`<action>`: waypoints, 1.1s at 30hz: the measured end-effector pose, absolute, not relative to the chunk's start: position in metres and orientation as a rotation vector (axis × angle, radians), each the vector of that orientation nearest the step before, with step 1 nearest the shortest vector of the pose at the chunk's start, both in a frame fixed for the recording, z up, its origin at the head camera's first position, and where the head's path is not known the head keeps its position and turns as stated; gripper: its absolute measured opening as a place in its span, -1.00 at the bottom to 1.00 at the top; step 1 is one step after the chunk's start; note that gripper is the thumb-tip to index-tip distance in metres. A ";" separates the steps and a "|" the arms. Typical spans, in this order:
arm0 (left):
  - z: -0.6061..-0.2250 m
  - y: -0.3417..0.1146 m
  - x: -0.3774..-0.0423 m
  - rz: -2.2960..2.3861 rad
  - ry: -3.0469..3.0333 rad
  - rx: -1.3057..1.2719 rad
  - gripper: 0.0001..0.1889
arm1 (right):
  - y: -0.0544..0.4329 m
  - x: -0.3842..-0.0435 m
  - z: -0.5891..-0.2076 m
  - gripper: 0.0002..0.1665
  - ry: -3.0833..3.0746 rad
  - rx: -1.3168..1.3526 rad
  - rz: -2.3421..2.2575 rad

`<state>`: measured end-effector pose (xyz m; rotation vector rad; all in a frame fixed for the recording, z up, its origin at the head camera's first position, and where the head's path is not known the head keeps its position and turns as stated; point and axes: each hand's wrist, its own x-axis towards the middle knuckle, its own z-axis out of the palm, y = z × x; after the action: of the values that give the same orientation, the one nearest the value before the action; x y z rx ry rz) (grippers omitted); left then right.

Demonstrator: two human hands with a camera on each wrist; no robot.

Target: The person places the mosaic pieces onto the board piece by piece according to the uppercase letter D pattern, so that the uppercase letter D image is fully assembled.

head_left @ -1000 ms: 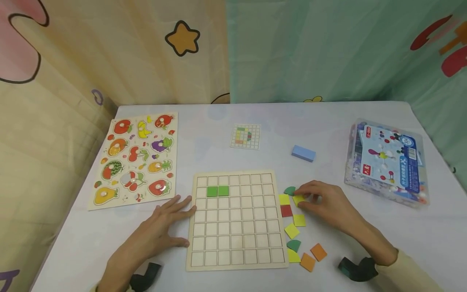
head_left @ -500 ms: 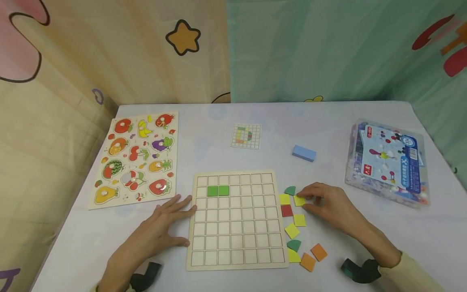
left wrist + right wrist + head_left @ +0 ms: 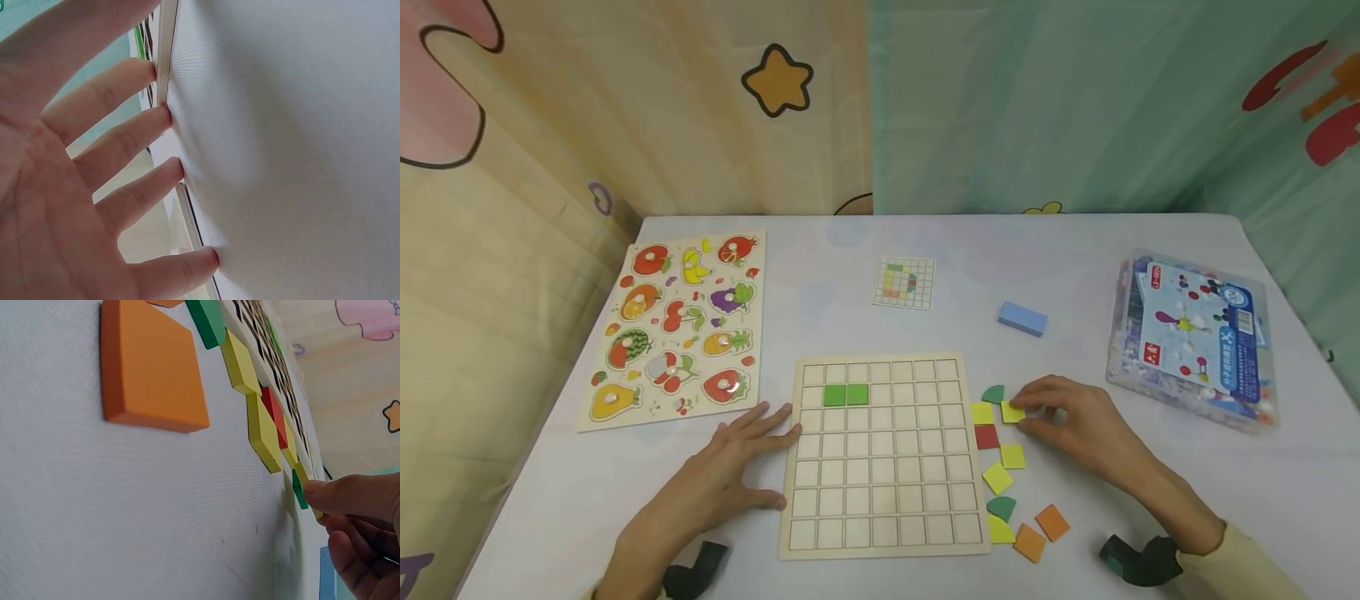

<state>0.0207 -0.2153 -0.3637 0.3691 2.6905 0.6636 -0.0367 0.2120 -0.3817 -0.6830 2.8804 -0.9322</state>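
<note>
White tabletop [image 3: 955, 325]: nearer right hand [image 3: 1071, 423] pinches a yellow tile [image 3: 1012, 412] right of the board [image 3: 883, 477], whose left edge the spread-fingered left hand [image 3: 730, 467] touches

Soft, fairly even light covers the white table [image 3: 820, 267], while the curtains [image 3: 1000, 108] look dimmer, with darker folds at the far right. A small glint shows on the strawberry [image 3: 728, 386]. In the left wrist view, broad, blurry-edged shadows cross the table beside the left hand [image 3: 62, 200]. The right wrist view looks greyer, the near orange tile [image 3: 159, 369] shaded along one side.
</note>
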 end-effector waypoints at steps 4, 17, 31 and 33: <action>-0.364 -0.215 0.021 0.662 2.691 0.368 -0.10 | 0.212 -0.038 -0.383 -0.67 2.897 -0.708 -0.943; -0.364 -0.216 0.022 0.692 2.677 0.356 -0.09 | 0.212 -0.039 -0.381 -0.69 2.885 -0.698 -0.988; -0.364 -0.217 0.022 0.700 2.682 0.366 -0.09 | 0.182 -0.047 -0.383 -0.68 2.792 -0.716 -1.181; -0.364 -0.216 0.022 0.698 2.679 0.360 -0.09 | 0.172 -0.049 -0.383 -0.69 2.760 -0.718 -1.214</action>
<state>0.0217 -0.2165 -0.3642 0.3604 2.6790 0.6979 -0.0485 0.1720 -0.3832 -0.7183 2.7598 -1.2143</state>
